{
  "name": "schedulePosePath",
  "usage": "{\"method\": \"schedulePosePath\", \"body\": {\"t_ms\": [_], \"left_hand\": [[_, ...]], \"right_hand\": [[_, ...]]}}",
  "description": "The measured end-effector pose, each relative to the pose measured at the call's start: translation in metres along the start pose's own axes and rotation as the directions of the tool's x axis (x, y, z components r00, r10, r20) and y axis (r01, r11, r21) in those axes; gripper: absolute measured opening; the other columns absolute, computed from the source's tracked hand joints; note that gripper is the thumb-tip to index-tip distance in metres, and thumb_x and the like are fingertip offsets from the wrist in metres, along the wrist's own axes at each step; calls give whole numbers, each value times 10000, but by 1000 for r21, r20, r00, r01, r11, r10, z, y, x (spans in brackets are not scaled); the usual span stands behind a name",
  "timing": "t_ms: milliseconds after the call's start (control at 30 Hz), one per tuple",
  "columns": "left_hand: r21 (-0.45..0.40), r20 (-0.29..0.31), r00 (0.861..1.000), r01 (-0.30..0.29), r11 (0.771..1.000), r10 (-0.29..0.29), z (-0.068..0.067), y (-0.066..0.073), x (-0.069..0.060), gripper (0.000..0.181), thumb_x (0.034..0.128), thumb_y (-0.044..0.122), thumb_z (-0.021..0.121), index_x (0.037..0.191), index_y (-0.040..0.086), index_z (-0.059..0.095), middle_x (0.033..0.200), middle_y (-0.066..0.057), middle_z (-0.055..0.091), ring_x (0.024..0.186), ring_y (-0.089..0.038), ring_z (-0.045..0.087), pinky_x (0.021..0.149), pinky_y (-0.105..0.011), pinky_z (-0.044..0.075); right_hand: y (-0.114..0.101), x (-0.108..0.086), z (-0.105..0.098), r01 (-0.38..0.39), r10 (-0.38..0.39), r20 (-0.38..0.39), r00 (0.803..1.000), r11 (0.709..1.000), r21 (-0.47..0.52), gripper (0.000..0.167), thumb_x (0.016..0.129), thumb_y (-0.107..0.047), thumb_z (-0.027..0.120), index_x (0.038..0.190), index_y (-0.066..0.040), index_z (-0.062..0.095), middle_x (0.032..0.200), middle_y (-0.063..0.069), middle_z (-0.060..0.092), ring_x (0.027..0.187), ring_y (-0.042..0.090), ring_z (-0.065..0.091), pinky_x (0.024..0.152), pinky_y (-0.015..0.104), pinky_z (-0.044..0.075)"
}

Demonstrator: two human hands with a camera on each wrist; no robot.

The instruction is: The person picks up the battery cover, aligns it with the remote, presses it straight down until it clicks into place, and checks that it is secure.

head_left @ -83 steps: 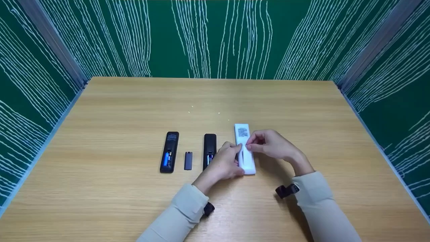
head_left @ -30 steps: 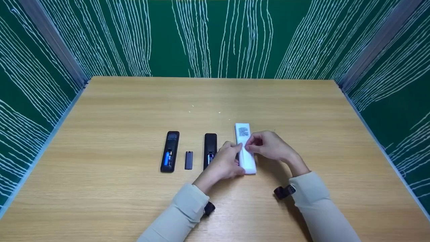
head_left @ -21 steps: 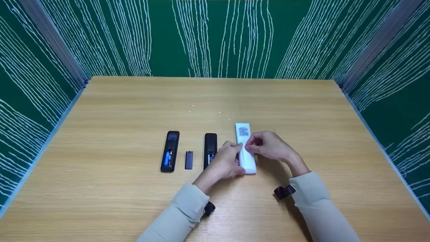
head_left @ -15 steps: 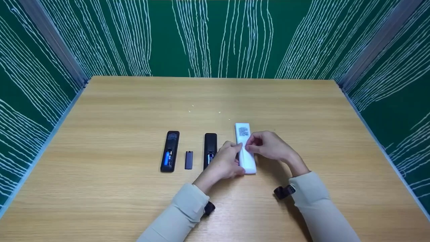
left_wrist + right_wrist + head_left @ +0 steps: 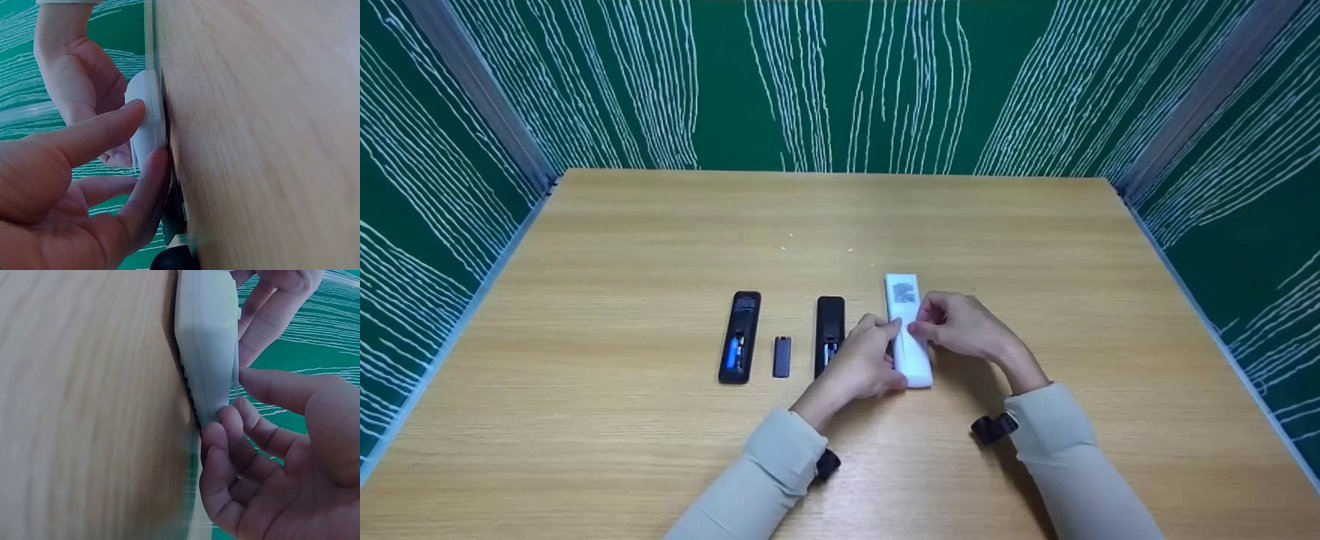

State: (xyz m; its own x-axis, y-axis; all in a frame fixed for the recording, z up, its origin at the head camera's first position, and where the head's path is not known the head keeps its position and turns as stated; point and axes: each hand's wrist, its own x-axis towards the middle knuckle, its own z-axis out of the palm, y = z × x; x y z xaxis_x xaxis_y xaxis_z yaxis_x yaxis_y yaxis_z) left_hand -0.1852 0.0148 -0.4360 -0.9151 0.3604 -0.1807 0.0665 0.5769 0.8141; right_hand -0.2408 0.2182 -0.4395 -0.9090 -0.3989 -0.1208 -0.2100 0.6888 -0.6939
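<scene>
A white remote control (image 5: 910,367) lies on the table in the head view, its labelled back facing up. My left hand (image 5: 861,360) grips it by the left side and near end. From the right, my right hand (image 5: 960,324) pinches at a thin white battery cover (image 5: 236,368) on its back, with the thumb against the cover's edge. The right wrist view shows that edge standing slightly off the remote's body. What lies under the cover is hidden. One black remote (image 5: 830,322) is close beside my left hand, which hides its lower part.
Another black remote (image 5: 739,337) lies at the left, its battery compartment uncovered with a blue battery (image 5: 732,353) inside. A dark battery cover (image 5: 781,357) rests between the black remotes. Several tiny pale specks (image 5: 850,250) dot the wooden table (image 5: 660,450). Green patterned walls (image 5: 840,90) surround it.
A dark slit on the white remote's back, seen 2.8 seconds ago, no longer shows. My right wrist has shifted slightly left. Over the last second both hands stay almost still.
</scene>
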Motion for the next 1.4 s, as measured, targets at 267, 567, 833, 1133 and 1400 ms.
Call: {"method": "schedulePosePath", "body": {"t_ms": [267, 567, 833, 1133, 1400], "left_hand": [[9, 0, 1000, -7, 1000, 7, 1, -1, 1, 947, 799, -49, 885, 1612, 3, 400, 1476, -146, 486, 1035, -187, 614, 855, -232, 563], [3, -1, 1000, 6, 1000, -6, 1, -1, 2, 962, 791, -59, 884, 1616, 8, 393, 1508, -157, 477, 1063, -197, 616, 893, -243, 575], [-12, 4, 1000, 6, 1000, -6, 1, -1, 1, 964, 789, -67, 883, 1616, 5, 394, 1493, -147, 476, 1032, -182, 608, 851, -238, 575], [-8, 1, 1000, -8, 1000, 8, 0, -2, 1, 955, 787, -67, 886, 1608, -10, 402, 1482, -155, 482, 1042, -190, 619, 875, -231, 571], [-22, -3, 1000, 2, 1000, -2, 1, -1, 2, 951, 786, -76, 883, 1606, -8, 406, 1483, -149, 486, 1026, -183, 624, 866, -229, 571]], "right_hand": [[-1, -3, -1, -85, 83, 34, 996, 996, 42, 252, 1002, -303, 719, 934, -78, 629, 813, 54, 658, 693, 161, 580, 580, 250, 451], [-2, -2, -2, -208, 206, 95, 974, 978, 13, 331, 1033, -388, 670, 936, -75, 622, 762, 49, 664, 661, 165, 565, 578, 266, 437], [0, -3, -3, -230, 230, 142, 963, 973, -19, 400, 1056, -447, 603, 928, -72, 651, 721, 24, 614, 605, 144, 505, 548, 266, 395], [0, -3, -2, -243, 242, 179, 954, 970, -17, 417, 1069, -466, 563, 929, -87, 666, 682, 7, 575, 535, 115, 449, 488, 243, 355], [-1, -3, -3, -243, 241, 176, 954, 970, -12, 408, 1067, -453, 568, 936, -81, 671, 700, 20, 593, 532, 117, 458, 489, 240, 367]]}}
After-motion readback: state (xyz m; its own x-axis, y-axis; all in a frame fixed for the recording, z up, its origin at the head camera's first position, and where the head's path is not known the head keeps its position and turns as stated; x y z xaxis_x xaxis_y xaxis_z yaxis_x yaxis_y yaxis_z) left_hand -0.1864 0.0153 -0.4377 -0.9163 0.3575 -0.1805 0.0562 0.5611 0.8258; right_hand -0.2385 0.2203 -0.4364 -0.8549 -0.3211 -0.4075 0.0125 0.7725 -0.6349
